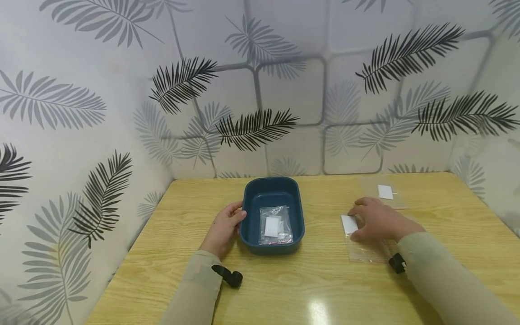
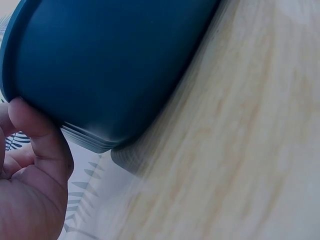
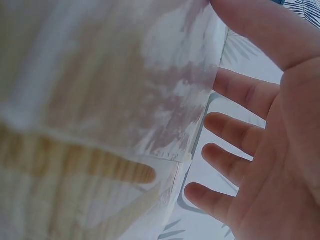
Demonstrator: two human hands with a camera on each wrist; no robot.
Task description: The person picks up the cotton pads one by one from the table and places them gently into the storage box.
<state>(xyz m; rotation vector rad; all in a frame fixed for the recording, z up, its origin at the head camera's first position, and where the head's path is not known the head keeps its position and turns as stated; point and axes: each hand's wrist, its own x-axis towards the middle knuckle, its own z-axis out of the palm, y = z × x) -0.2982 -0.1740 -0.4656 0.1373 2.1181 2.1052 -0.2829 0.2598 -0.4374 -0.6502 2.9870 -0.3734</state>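
Currently, we are gripping the blue tub (image 1: pixel 268 249) at its left side with our left hand (image 1: pixel 222 231); inside, clear packaging (image 1: pixel 286 230) is enclosing a white card (image 1: pixel 271 226). Our right hand (image 1: pixel 379 220), fingers loosely spread, is touching a similar bag (image 1: pixel 367 252) on the table (image 1: pixel 317 275), another bag (image 1: pixel 385 192) lying beyond.

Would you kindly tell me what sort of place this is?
Probably an indoor workspace: a white wall with black and grey leaf prints stands behind a yellowish wood-grain table bearing a dark-blue rectangular tub.
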